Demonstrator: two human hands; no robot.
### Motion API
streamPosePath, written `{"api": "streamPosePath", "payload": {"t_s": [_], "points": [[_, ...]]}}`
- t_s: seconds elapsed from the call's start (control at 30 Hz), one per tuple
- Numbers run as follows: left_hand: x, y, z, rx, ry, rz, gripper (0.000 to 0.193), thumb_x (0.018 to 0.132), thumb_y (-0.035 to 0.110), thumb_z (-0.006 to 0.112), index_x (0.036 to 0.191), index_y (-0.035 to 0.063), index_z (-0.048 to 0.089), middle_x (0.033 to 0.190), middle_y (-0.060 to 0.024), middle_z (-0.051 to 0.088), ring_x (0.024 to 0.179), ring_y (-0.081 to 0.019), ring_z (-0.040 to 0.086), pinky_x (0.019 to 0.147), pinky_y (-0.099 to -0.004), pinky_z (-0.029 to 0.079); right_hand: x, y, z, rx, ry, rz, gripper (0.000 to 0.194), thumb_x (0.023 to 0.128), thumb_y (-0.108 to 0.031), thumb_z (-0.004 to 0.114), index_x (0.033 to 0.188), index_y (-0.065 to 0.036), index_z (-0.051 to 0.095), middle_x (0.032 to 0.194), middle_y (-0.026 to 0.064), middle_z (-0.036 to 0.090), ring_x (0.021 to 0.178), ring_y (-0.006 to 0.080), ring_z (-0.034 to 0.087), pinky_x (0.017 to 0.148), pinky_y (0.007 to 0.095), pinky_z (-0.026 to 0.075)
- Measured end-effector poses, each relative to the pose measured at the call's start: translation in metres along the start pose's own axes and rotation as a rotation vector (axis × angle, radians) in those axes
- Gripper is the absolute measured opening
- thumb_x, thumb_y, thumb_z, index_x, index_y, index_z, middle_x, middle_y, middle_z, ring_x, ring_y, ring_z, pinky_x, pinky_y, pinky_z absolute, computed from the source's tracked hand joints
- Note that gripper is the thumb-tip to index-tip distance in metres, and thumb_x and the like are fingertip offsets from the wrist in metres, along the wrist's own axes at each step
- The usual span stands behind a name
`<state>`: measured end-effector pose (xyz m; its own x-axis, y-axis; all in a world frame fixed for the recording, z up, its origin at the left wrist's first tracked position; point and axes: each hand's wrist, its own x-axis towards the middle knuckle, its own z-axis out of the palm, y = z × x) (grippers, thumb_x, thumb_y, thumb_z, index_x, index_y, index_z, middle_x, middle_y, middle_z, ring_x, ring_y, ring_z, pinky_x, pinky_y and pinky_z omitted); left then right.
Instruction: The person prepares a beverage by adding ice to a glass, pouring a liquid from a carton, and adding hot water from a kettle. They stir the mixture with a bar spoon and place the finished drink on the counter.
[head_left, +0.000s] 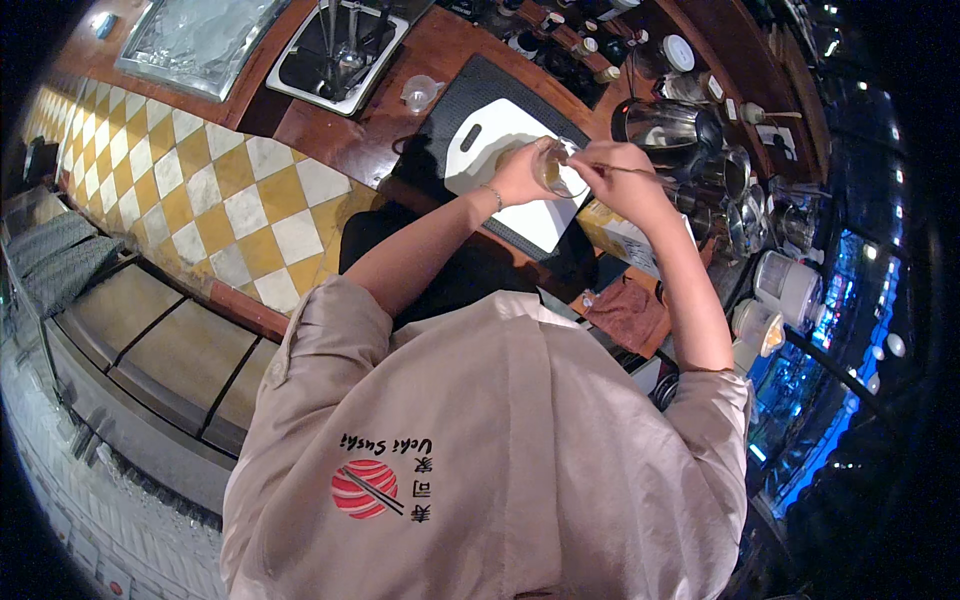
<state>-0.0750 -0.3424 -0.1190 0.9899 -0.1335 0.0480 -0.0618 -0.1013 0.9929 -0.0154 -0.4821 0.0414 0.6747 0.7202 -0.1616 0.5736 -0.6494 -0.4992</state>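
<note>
My left hand (516, 177) is wrapped around a clear glass (556, 169) with something yellowish inside. Above the glass, my right hand (616, 174) grips a thin metal utensil (637, 172), perhaps a spoon. Its lower end is by the glass mouth and hard to make out. Both hands are over a white cutting board (477, 166) with a slot handle. The board lies on a black rubber bar mat (487, 79) on the wooden counter (450, 46). Beneath my right forearm is a yellow and white carton (611, 231), partly hidden.
A small clear jug (420, 94) stands left of the mat. Farther left are a metal basin (276, 81) holding bar tools and a metal-framed ice bin (223, 88). A steel kettle (667, 129), bottles (585, 46) and jars (787, 289) crowd the right. A brown cloth (628, 311) lies near my right elbow.
</note>
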Motion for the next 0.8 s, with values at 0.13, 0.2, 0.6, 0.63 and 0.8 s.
{"api": "streamPosePath", "payload": {"t_s": [0.13,0.2,0.6,0.63,0.8], "points": [[0.004,-0.008,0.000,-0.006,-0.057,-0.033,0.072,0.060,0.028,0.087,0.118,0.0019,0.054,0.116,-0.0156,0.062,0.111,-0.0299,0.060,0.096,-0.0378,0.048,-0.003,0.006,0.002,0.028,-0.023,0.178,0.017,0.083,-0.024,0.071,0.084,-0.007,0.074,0.086,0.0111,0.070,0.078,0.0312,0.067,0.070,0.0375,0.053],[0.005,-0.012,0.000,-0.003,-0.082,-0.066,0.069,0.059,0.024,0.087,0.117,0.0030,0.055,0.116,-0.0146,0.062,0.111,-0.0287,0.060,0.096,-0.0375,0.048,-0.004,0.007,0.001,0.014,0.089,-0.006,0.018,0.083,-0.025,0.071,0.082,-0.007,0.074,0.083,0.0116,0.070,0.074,0.0314,0.066,0.067,0.0373,0.053],[0.008,-0.030,0.003,0.060,-0.093,-0.005,0.085,0.055,0.018,0.089,0.128,0.0015,0.049,0.121,-0.0134,0.060,0.112,-0.0253,0.059,0.100,-0.0344,0.046,0.000,-0.003,-0.008,0.060,0.008,-0.018,0.016,0.083,-0.018,0.069,0.087,-0.002,0.073,0.084,0.0148,0.069,0.074,0.0319,0.067,0.066,0.0372,0.053],[0.008,-0.030,0.003,0.045,-0.097,-0.010,0.084,0.056,0.017,0.089,0.128,0.0017,0.049,0.121,-0.0130,0.060,0.112,-0.0248,0.059,0.100,-0.0341,0.046,0.001,-0.004,-0.008,0.070,0.053,-0.005,0.016,0.083,-0.018,0.069,0.087,-0.002,0.073,0.084,0.0146,0.069,0.075,0.0319,0.067,0.067,0.0374,0.053],[0.008,-0.026,0.000,-0.051,-0.107,-0.007,0.082,0.054,0.022,0.088,0.125,0.0005,0.052,0.120,-0.0171,0.061,0.114,-0.0312,0.058,0.100,-0.0363,0.045,-0.003,-0.006,-0.007,0.093,0.030,0.072,0.010,0.084,-0.005,0.068,0.088,0.004,0.071,0.078,0.0162,0.068,0.067,0.0224,0.064,0.061,0.0309,0.050]]}}
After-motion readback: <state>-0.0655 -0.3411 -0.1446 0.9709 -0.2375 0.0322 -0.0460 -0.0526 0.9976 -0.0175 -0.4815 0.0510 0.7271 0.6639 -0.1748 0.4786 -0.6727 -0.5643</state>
